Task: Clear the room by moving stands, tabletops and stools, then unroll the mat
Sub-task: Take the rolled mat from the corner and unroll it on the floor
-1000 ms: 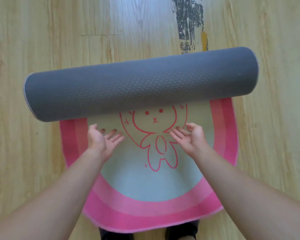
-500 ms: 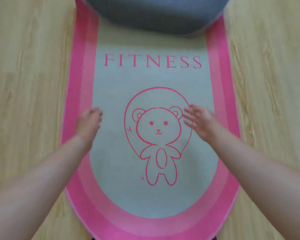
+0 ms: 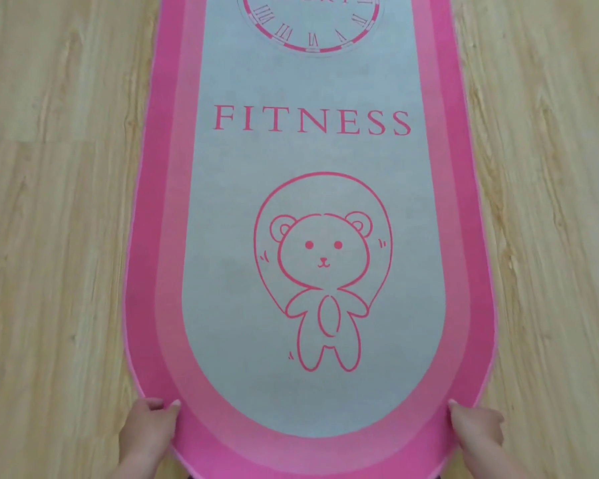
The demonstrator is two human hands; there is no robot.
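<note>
A pink-bordered mat [image 3: 312, 160] with a grey middle lies flat and unrolled on the wooden floor, running away from me out of the top of the view. It shows a skipping bear, the word FITNESS and part of a clock face. My left hand [image 3: 151, 432] grips the mat's near rounded edge at its left side, thumb on top of the pink border. My right hand [image 3: 478, 432] grips the same near edge at its right side. The far end of the mat is out of view.
Light wooden floor [image 3: 56, 209] lies on both sides of the mat. No stands, tabletops or stools are in view.
The grey roll has run off away from me and left the view, so the mat lies flat. Both hands have drawn back from the mat's middle to its near edge and taken hold.
</note>
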